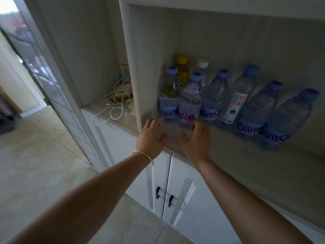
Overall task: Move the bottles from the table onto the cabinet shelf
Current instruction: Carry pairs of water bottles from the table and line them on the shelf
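Hovered both hands, left hand (152, 136) and right hand (197, 140), released and empty, just before upright Ganten bottles (190, 101) on cabinet shelf (246, 155).

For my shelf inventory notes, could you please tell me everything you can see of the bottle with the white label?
The white-labelled bottle is clear plastic with a light blue cap, and its label bears red characters and a blue drop mark. It stands on the cabinet shelf, fourth in the front row from the left, among blue-labelled bottles. It appears to lean in this wide-angle view. Neither hand touches it.
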